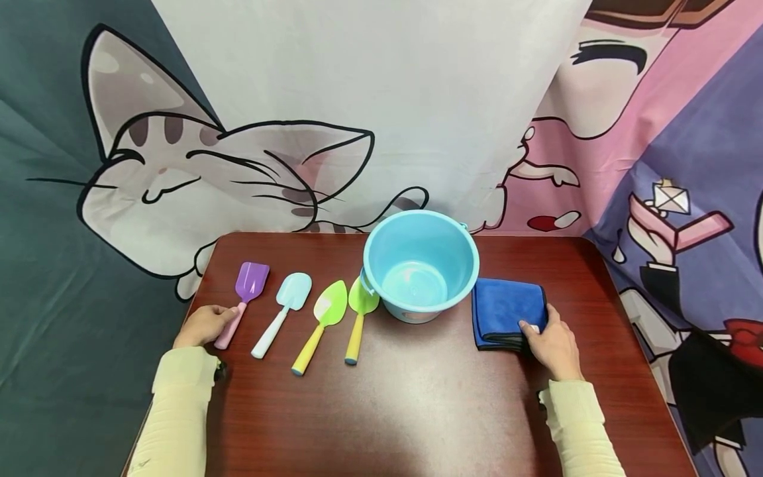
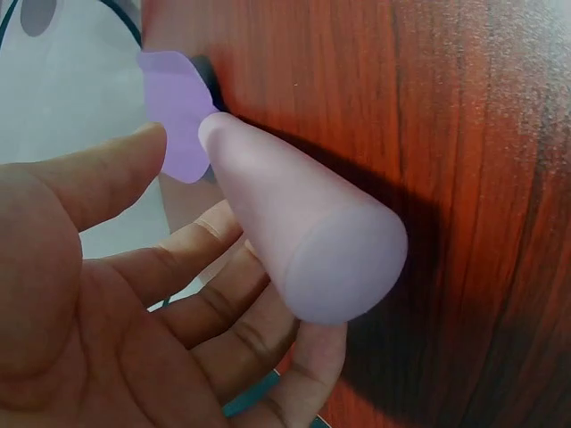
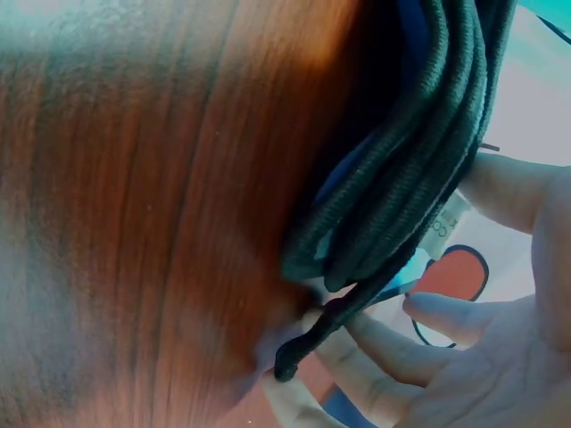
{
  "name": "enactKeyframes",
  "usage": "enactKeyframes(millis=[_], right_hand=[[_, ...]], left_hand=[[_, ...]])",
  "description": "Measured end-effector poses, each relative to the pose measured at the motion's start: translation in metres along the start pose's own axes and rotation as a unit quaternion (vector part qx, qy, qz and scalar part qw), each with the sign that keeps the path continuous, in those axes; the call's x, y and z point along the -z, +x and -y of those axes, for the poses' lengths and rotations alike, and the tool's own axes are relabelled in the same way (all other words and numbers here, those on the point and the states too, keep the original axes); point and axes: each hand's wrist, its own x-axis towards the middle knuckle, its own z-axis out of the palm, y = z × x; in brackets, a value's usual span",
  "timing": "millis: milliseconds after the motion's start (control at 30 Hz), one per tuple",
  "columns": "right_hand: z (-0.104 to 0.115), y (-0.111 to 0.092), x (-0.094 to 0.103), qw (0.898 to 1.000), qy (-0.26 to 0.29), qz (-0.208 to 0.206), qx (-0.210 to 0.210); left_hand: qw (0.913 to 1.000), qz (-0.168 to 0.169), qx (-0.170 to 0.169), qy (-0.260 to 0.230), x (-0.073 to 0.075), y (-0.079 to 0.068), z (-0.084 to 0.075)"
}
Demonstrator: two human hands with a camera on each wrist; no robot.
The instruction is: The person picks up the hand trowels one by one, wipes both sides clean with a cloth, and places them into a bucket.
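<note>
My left hand (image 1: pixel 205 325) lies beside a toy shovel with a purple blade (image 1: pixel 252 279) and pink handle (image 2: pixel 294 214). In the left wrist view its fingers (image 2: pixel 241 312) reach loosely along the handle's side, while the thumb stands apart from it. At the other side, my right hand (image 1: pixel 556 346) touches the right edge of a folded blue cloth (image 1: pixel 511 306) with black trim (image 3: pixel 401 169). Its thumb rests at the cloth near a small white tag (image 3: pixel 443 223); loosely bent fingers (image 3: pixel 375 357) meet the trim at a corner.
Between the hands stands a light blue bucket (image 1: pixel 420 265). Left of it lie a pale blue shovel (image 1: pixel 286 305), a green trowel with yellow handle (image 1: pixel 322 321) and a similar green one (image 1: pixel 359 318) against the bucket. A printed curtain (image 1: pixel 387 79) hangs behind the brown table (image 1: pixel 417 411).
</note>
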Motion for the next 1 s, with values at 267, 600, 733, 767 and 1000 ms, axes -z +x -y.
enactKeyframes(millis=[267, 600, 733, 767, 1000], right_hand=[[-0.0013, -0.0003, -0.002, 1.0, 0.001, 0.002, -0.007], [-0.0017, 0.002, -0.0051, 1.0, 0.016, -0.005, -0.012], [-0.0024, 0.0022, -0.0057, 1.0, 0.018, -0.007, -0.017], [-0.0024, 0.0022, -0.0058, 1.0, 0.019, -0.007, -0.018], [-0.0017, 0.0027, -0.0071, 0.999, 0.026, -0.018, -0.026]], left_hand=[[0.9998, -0.01, 0.002, -0.015, -0.0051, 0.0039, 0.0029], [0.9998, -0.008, 0.004, -0.02, -0.0045, 0.0042, 0.0006], [0.9998, -0.007, 0.005, -0.02, -0.0048, 0.0049, 0.0011], [0.9997, -0.007, 0.006, -0.021, -0.0049, 0.0054, 0.0016], [0.9999, -0.008, 0.001, -0.015, -0.0045, 0.0064, 0.0032]])
